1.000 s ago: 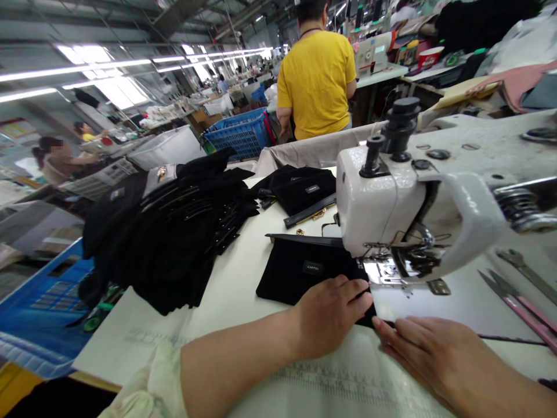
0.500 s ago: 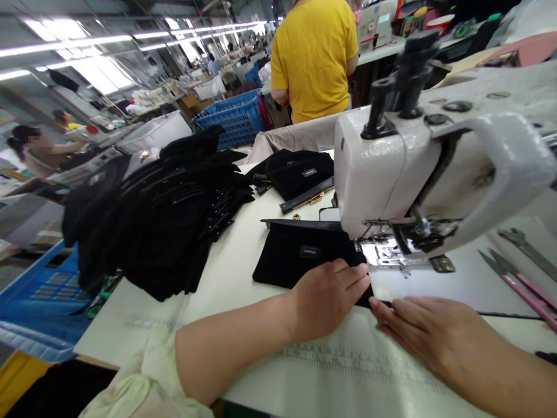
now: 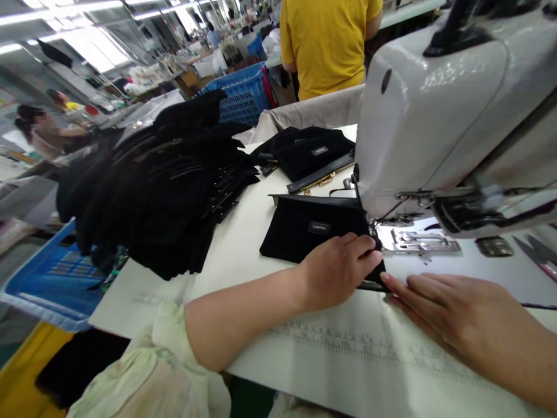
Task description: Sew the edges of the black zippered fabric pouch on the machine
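Observation:
A flat black fabric pouch (image 3: 291, 226) with a small dark label lies on the white sewing table, its right edge beside the needle area of the white sewing machine (image 3: 409, 116). My left hand (image 3: 337, 270) rests on the pouch's near right part, fingers bent and gripping the cloth just in front of the presser foot. With thumb and fingers together, my right hand (image 3: 439, 305) pinches the pouch's near right corner. The metal needle plate (image 3: 420, 239) is lit, right of the fingers. The needle itself is hard to make out.
A tall heap of black fabric pieces (image 3: 161, 180) stands at the left. More black pouches (image 3: 313, 154) and a zipper strip (image 3: 322, 173) lie behind. Blue crates (image 3: 43, 284) stand lower left and at the back. Pink-handled scissors (image 3: 537, 258) lie at the right. A person in yellow (image 3: 326, 46) stands beyond.
The view has moved closer to the machine, which now looks larger. Both hands keep their hold on the pouch, with little shift relative to it.

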Demonstrator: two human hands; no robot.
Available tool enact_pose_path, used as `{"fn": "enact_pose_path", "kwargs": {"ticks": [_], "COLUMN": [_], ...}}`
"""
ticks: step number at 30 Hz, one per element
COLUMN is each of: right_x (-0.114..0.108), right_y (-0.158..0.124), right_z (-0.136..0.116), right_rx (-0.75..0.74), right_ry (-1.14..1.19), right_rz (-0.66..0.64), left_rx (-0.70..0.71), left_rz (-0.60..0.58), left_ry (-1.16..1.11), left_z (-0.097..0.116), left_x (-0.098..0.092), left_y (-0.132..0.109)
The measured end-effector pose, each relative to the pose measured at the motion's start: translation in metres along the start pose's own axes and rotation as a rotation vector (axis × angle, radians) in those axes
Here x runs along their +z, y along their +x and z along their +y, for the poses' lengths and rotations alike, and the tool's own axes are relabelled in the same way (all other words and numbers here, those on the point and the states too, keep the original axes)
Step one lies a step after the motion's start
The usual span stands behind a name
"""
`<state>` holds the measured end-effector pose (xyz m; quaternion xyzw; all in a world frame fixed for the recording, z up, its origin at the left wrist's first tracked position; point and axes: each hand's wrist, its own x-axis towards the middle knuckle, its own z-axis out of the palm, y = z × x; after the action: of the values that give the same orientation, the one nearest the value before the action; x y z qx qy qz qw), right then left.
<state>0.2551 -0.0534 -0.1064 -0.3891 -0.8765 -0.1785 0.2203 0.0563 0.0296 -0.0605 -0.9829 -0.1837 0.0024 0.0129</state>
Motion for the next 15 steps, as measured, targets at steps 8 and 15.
{"fn": "enact_pose_path", "kwargs": {"ticks": [8,15], "right_x": [0.001,0.005], "right_y": [0.008,0.009], "right_z": [0.009,0.011], "right_rx": [-0.096,-0.111], "right_ry": [-0.032,-0.087], "right_rz": [0.009,0.015], "left_rx": [-0.006,0.046], "left_rz": [0.024,0.025], "left_ry": [0.017,0.043], "left_z": [-0.007,-0.012], "left_x": [0.003,0.004], "left_y": [0.002,0.002]}}
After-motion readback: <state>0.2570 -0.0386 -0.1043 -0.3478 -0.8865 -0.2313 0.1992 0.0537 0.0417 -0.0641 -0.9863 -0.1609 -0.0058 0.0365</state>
